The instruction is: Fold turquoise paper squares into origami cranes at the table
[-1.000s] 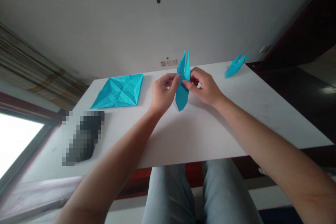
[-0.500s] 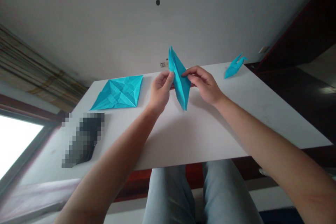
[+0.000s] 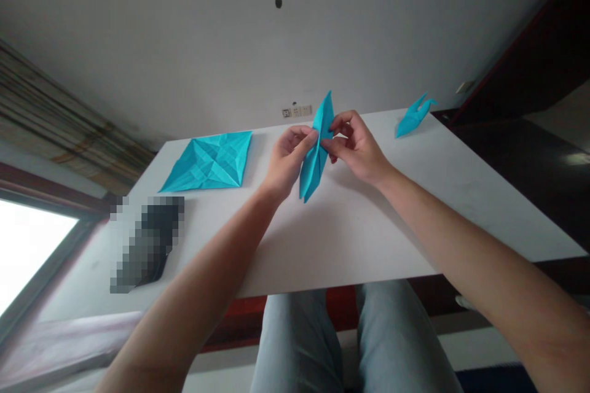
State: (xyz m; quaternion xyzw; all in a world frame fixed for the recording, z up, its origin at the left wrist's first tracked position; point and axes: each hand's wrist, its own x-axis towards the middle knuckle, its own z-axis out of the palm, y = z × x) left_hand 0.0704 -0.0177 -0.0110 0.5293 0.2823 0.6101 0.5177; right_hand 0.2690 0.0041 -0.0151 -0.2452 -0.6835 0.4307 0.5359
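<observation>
A folded blue origami paper [image 3: 313, 171], long and diamond-shaped, is held up above the white table [image 3: 369, 227]. My left hand [image 3: 289, 156] pinches its left side near the middle, thumb towards me. On the other side my right hand [image 3: 357, 144] has its thumb and fingers closed on the right edge. The paper stands steeply, its single point up and to the right, and the split end shows at the bottom. Fingers hide part of its middle.
A creased blue paper sheet [image 3: 214, 161] lies flat on the table at left. Nearer me is a dark pixelated object [image 3: 150, 245]. At the back right stands a blue origami crane [image 3: 413, 118]. A wall with sockets [image 3: 297, 112] rises behind the table.
The folded paper has been turned over end for end: its split end was at the top and is now at the bottom, and it leans the other way. Both hands have shifted their grip.
</observation>
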